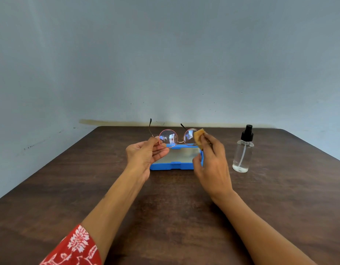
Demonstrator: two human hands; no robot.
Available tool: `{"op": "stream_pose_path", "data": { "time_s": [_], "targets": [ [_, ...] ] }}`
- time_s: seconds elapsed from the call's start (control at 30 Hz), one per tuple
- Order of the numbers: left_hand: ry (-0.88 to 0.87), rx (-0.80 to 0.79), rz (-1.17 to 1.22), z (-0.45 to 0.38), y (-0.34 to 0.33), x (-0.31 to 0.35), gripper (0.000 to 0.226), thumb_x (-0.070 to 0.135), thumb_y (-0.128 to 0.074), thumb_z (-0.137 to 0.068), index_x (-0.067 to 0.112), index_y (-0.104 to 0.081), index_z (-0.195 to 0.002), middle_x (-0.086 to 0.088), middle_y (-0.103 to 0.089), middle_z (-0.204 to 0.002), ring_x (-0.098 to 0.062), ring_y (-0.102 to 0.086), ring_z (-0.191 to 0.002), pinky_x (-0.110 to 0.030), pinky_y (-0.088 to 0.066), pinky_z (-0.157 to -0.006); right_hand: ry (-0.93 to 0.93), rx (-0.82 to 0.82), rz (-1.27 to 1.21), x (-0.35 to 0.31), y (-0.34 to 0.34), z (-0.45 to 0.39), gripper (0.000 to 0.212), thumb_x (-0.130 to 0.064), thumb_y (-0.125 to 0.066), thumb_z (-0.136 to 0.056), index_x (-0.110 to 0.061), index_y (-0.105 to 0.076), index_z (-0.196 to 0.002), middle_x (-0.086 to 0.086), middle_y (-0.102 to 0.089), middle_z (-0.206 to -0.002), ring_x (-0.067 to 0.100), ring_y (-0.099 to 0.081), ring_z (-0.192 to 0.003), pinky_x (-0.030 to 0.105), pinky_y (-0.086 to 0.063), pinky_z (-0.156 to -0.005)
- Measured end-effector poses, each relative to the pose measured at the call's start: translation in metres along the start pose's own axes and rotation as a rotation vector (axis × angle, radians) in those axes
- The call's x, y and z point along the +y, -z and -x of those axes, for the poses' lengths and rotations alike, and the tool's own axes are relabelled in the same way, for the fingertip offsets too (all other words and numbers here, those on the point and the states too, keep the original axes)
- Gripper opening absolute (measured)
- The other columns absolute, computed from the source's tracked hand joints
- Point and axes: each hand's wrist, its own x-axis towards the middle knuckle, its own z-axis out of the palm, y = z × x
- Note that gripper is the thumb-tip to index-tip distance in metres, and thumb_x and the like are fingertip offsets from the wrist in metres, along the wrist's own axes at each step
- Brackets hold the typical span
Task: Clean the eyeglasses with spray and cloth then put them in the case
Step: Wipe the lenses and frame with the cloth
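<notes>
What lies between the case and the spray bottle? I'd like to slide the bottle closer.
In the head view, only bare table on the surface between the case and the spray bottle; the right hand hovers above that stretch.

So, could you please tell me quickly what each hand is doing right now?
Left hand: pinches the eyeglasses at the frame's left edge.
Right hand: holds the tan cloth against the right lens.

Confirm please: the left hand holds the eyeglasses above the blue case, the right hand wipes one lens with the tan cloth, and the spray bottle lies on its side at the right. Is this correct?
Not quite. In the head view the spray bottle stands upright on the table, not on its side. The rest holds: the left hand holds the eyeglasses above the blue case, and the right hand presses the tan cloth on one lens.
</notes>
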Motion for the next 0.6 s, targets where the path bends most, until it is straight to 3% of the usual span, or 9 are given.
{"op": "stream_pose_path", "data": {
  "time_s": [0.1,0.2,0.27,0.33,0.47,0.53,0.6],
  "targets": [
    [0.006,-0.005,0.001,0.002,-0.003,-0.003,0.011,0.003,-0.065,-0.083,-0.004,-0.064,-0.075,-0.014,-0.067,-0.06,-0.018,-0.067,-0.051,-0.022,-0.056,-0.049,0.016,-0.01,0.026,0.0,-0.001,0.002,0.054,0.005,-0.06,-0.077,0.006,-0.049,-0.13,0.02,-0.051,-0.125,0.022,-0.042,-0.118,0.01,-0.023,-0.099],
    [-0.001,0.001,-0.012,0.001,-0.001,-0.003,0.011,0.004,-0.065,-0.083,-0.004,-0.064,-0.077,-0.012,-0.068,-0.058,-0.018,-0.068,-0.052,-0.022,-0.056,-0.05,0.159,-0.098,0.057,-0.011,-0.006,0.004,0.054,0.003,-0.062,-0.077,0.006,-0.05,-0.129,0.021,-0.053,-0.125,0.024,-0.043,-0.117,0.022,-0.044,-0.09],
    [-0.002,0.008,-0.017,0.0,0.001,-0.001,0.01,0.006,-0.065,-0.083,-0.003,-0.065,-0.08,-0.011,-0.069,-0.057,-0.018,-0.069,-0.054,-0.022,-0.056,-0.05,0.217,-0.129,0.066,-0.014,-0.007,0.003,0.052,0.0,-0.06,-0.077,0.007,-0.051,-0.128,0.021,-0.054,-0.124,0.024,-0.044,-0.116,0.028,-0.05,-0.085],
    [-0.004,0.007,-0.012,-0.001,0.002,0.0,0.01,0.006,-0.065,-0.084,-0.003,-0.065,-0.08,-0.01,-0.069,-0.057,-0.018,-0.069,-0.054,-0.022,-0.056,-0.051,0.167,-0.106,0.04,-0.009,-0.006,0.002,0.053,0.0,-0.058,-0.078,0.005,-0.05,-0.129,0.019,-0.053,-0.125,0.024,-0.044,-0.117,0.025,-0.047,-0.088],
    [0.006,-0.005,-0.012,0.002,-0.001,-0.001,0.011,0.004,-0.064,-0.083,-0.003,-0.065,-0.076,-0.015,-0.068,-0.063,-0.019,-0.068,-0.053,-0.022,-0.056,-0.049,0.008,-0.021,0.056,0.005,-0.002,-0.001,0.052,0.0,-0.054,-0.079,0.007,-0.047,-0.13,0.021,-0.05,-0.128,0.023,-0.039,-0.121,0.013,-0.023,-0.101],
    [0.011,-0.011,-0.018,0.003,-0.002,-0.003,0.01,0.003,-0.065,-0.082,-0.004,-0.064,-0.075,-0.016,-0.067,-0.065,-0.019,-0.068,-0.052,-0.021,-0.055,-0.049,0.022,-0.019,0.073,0.004,-0.002,0.0,0.054,0.002,-0.056,-0.078,0.008,-0.046,-0.131,0.022,-0.049,-0.127,0.024,-0.04,-0.12,0.015,-0.027,-0.1],
    [0.01,-0.008,-0.023,0.004,-0.002,-0.002,0.01,0.004,-0.065,-0.083,-0.004,-0.065,-0.076,-0.013,-0.068,-0.06,-0.018,-0.068,-0.052,-0.021,-0.055,-0.048,0.111,-0.055,0.083,-0.003,-0.003,0.002,0.052,-0.001,-0.053,-0.08,0.007,-0.047,-0.131,0.021,-0.049,-0.127,0.026,-0.042,-0.119,0.02,-0.04,-0.093]
  ]
}}
